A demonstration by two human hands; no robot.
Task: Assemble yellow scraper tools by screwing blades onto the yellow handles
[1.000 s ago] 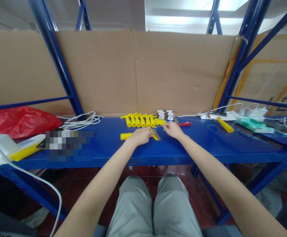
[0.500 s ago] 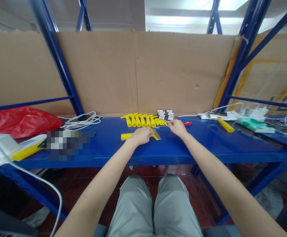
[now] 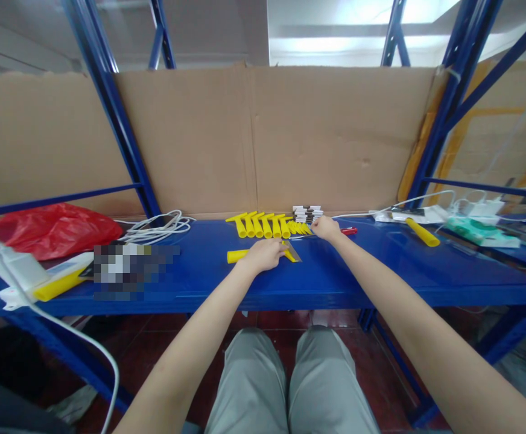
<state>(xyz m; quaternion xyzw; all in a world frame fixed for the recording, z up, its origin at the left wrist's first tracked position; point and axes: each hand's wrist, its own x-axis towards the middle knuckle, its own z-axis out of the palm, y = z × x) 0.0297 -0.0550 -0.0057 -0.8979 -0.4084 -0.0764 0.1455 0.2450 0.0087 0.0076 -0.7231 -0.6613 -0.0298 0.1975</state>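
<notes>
My left hand (image 3: 265, 254) is closed around a yellow scraper on the blue shelf. Its round handle sticks out to the left and its yellow head with a thin metal blade (image 3: 296, 253) shows to the right of my fingers. My right hand (image 3: 327, 229) has its fingers pinched beside a row of small yellow pieces (image 3: 300, 228); whatever is between the fingertips is hidden. A red tool (image 3: 348, 231) shows just right of that hand, partly covered by it. Behind the left hand stands a row of several yellow T-shaped handles (image 3: 267, 228).
A stack of small white-and-dark packs (image 3: 307, 213) sits by the cardboard wall (image 3: 190, 144). To the left lie a red plastic bag (image 3: 50, 232) and coiled white cable (image 3: 166, 226). Another yellow handle (image 3: 422, 232) and a green packet (image 3: 480, 232) lie right.
The whole view has shifted slightly, so everything sits a little lower and further right. Both hands keep nearly the same place on the shelf, the left still on the scraper.
</notes>
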